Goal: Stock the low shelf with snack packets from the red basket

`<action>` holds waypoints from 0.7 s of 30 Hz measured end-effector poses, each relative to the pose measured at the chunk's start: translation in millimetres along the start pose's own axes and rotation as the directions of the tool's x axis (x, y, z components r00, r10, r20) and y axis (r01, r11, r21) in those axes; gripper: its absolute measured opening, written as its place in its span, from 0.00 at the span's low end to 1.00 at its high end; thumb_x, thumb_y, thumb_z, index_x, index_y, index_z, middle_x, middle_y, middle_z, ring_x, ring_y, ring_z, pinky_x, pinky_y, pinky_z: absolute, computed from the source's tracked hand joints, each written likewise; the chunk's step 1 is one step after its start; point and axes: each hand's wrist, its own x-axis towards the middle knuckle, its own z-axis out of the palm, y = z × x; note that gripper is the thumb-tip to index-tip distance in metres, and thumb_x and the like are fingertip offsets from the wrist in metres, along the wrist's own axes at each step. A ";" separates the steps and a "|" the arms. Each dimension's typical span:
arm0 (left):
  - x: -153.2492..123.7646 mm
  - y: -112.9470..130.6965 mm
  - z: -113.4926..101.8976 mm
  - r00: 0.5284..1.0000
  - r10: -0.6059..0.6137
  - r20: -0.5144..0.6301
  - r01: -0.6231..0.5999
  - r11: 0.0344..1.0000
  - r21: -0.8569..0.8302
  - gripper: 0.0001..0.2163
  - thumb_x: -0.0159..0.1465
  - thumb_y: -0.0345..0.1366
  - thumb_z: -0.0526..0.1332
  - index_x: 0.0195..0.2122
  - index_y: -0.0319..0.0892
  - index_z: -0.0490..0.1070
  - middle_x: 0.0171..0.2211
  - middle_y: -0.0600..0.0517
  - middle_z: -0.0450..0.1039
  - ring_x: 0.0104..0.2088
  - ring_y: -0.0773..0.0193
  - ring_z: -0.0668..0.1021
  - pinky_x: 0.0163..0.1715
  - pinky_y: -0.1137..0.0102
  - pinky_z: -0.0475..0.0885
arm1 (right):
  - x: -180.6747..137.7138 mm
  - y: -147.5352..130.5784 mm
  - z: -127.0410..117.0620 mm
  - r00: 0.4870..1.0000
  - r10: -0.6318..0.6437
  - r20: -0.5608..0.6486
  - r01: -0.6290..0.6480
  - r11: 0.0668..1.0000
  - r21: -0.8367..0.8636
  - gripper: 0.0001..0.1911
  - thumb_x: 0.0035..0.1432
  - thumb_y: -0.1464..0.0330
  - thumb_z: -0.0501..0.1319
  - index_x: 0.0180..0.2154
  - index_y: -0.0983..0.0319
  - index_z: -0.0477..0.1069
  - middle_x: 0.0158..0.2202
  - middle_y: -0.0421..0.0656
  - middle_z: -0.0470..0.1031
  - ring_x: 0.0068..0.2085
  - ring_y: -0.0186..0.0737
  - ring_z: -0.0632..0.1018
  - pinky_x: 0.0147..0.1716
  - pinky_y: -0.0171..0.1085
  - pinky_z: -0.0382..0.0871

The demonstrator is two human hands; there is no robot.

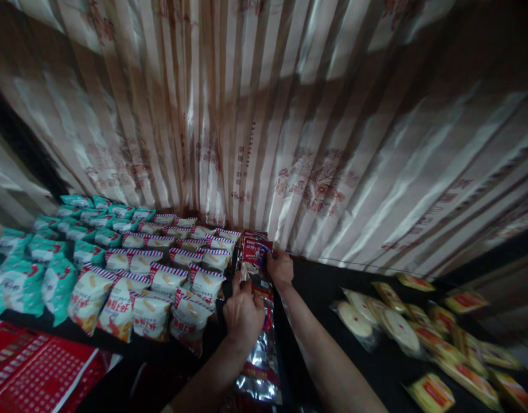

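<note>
A row of dark red and silver foil snack packets [263, 350] runs down the middle of the black surface. At its far end, near the curtain, lies a red packet [254, 248] with white lettering. My right hand [280, 268] is closed on the right edge of that packet, its fingertips partly hidden. My left hand [243, 312] is lower and to the left, over the packets. Its curled fingers grip the near end of the same red packet, beside a pale crumpled foil part [248, 271]. The exact contact under the left fingers is hard to see.
White snack bags with striped tops [158, 281] stand in rows to the left, with teal bags [20, 284] beyond them. A red basket [44, 373] is at lower left. Yellow packs [431, 393] and round pale items in clear wrap [399, 331] lie right. Behind hangs a pleated curtain [255, 115].
</note>
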 end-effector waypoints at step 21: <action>-14.1 -35.6 25.9 0.898 0.439 0.030 -0.420 0.836 0.352 0.23 0.62 0.36 0.52 0.60 0.44 0.59 0.65 0.51 0.49 0.64 0.47 0.50 0.59 0.48 0.54 | -17.8 -14.7 3.5 0.825 -0.564 -0.021 0.559 0.822 -0.111 0.20 0.62 0.62 0.48 0.50 0.62 0.71 0.59 0.49 0.63 0.63 0.50 0.53 0.57 0.48 0.53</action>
